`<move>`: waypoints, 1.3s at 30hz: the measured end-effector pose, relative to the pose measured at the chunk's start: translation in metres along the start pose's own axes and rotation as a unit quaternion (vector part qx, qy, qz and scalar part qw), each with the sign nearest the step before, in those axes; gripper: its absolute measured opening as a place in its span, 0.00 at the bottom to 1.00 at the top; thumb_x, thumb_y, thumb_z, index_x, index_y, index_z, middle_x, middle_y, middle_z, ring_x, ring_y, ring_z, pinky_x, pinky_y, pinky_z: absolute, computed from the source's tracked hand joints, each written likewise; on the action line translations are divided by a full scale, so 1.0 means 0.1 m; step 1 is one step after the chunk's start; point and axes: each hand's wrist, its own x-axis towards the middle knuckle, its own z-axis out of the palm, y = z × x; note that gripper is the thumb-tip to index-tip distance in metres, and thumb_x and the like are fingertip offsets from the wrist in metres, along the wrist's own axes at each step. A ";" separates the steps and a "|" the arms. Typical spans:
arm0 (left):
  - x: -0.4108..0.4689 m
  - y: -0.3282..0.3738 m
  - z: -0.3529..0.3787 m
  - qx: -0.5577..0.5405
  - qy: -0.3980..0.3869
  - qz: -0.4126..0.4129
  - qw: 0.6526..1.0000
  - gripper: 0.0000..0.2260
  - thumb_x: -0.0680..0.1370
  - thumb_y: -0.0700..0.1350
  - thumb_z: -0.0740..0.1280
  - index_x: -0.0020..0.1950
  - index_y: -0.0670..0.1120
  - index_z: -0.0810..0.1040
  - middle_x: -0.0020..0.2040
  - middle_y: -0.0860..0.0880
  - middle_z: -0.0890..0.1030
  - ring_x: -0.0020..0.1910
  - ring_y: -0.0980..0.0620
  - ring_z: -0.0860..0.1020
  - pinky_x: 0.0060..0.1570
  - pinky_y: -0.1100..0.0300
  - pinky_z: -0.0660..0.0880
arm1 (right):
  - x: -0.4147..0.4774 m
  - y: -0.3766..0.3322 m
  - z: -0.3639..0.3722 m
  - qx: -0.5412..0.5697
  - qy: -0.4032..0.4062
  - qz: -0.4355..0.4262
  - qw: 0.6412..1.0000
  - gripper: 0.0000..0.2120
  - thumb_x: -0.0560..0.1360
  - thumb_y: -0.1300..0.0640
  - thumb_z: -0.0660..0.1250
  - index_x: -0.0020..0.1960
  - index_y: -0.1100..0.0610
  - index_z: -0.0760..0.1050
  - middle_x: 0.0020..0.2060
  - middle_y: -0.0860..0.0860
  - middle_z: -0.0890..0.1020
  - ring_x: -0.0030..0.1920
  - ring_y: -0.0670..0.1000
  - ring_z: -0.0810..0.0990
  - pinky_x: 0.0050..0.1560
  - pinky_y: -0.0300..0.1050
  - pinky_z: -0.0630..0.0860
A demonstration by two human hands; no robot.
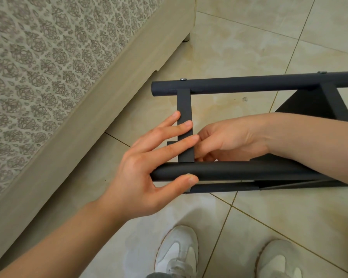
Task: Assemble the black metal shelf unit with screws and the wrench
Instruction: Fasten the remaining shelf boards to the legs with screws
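The black metal shelf unit lies on its side on the tiled floor. Its far round tube (249, 84) carries two silver screw heads (183, 79). A flat crossbar (184, 105) joins it to the near tube (249, 170). My left hand (149, 169) lays straight fingers across the crossbar, with its thumb pressing a small silver screw head (188, 174) on the near tube's end. My right hand (229, 141) reaches inside the frame with its fingers curled at the crossbar's lower end; whatever they hold is hidden. No wrench is visible.
A beige bed base (88, 109) with a patterned mattress (38, 57) runs diagonally along the left, close to the shelf's end. A black shelf panel (301, 105) sits on the right. My two white shoes (177, 251) stand just below the frame.
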 end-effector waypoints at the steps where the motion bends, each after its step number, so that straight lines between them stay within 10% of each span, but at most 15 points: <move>1: 0.00 0.01 0.00 -0.003 0.000 -0.004 1.000 0.22 0.77 0.52 0.69 0.68 0.41 0.74 0.70 0.43 0.74 0.77 0.44 0.65 0.74 0.48 0.65 | -0.01 0.00 0.00 -0.002 0.005 -0.004 1.000 0.05 0.77 0.61 0.64 0.49 0.60 0.79 0.41 0.56 0.80 0.42 0.50 0.78 0.47 0.43 0.76; 10: -0.06 0.13 0.00 -0.068 0.017 -0.101 0.992 0.24 0.73 0.50 0.73 0.68 0.46 0.77 0.73 0.52 0.73 0.75 0.54 0.67 0.72 0.62 0.65 | -0.34 -0.01 -0.01 -0.057 0.019 -0.058 0.996 0.12 0.81 0.59 0.61 0.54 0.60 0.83 0.54 0.57 0.84 0.57 0.59 0.81 0.69 0.56 0.71; 15: -0.16 0.29 0.12 -0.136 0.116 -0.178 0.968 0.29 0.70 0.46 0.78 0.70 0.52 0.75 0.67 0.59 0.78 0.68 0.59 0.75 0.66 0.65 0.71 | -0.70 -0.09 0.17 -0.213 0.149 -0.065 0.963 0.10 0.80 0.52 0.65 0.57 0.45 0.82 0.51 0.38 0.84 0.53 0.37 0.81 0.62 0.38 0.74; 21: -0.36 0.43 0.41 -0.336 0.197 -0.346 0.853 0.37 0.70 0.48 0.80 0.74 0.60 0.67 0.65 0.58 0.80 0.66 0.56 0.77 0.60 0.65 0.76 | -0.94 0.09 0.37 -0.332 0.228 -0.092 0.911 0.16 0.78 0.52 0.67 0.65 0.43 0.75 0.54 0.34 0.78 0.54 0.32 0.77 0.53 0.21 0.69; 26: -0.32 0.37 0.58 -0.211 0.106 -0.414 0.879 0.29 0.75 0.39 0.74 0.74 0.49 0.69 0.58 0.63 0.82 0.58 0.70 0.76 0.46 0.77 0.73 | -1.05 0.25 0.44 -0.367 0.290 -0.101 0.878 0.20 0.80 0.52 0.65 0.69 0.37 0.68 0.60 0.36 0.76 0.60 0.36 0.75 0.62 0.33 0.70; 39: -0.05 0.40 0.72 -0.087 0.112 -0.467 0.873 0.05 0.79 0.35 0.65 0.53 0.42 0.74 0.34 0.48 0.71 0.29 0.54 0.69 0.26 0.69 0.67 | -1.04 0.37 0.42 -0.431 0.318 -0.145 0.832 0.20 0.81 0.59 0.62 0.69 0.42 0.70 0.57 0.36 0.75 0.58 0.40 0.74 0.61 0.39 0.71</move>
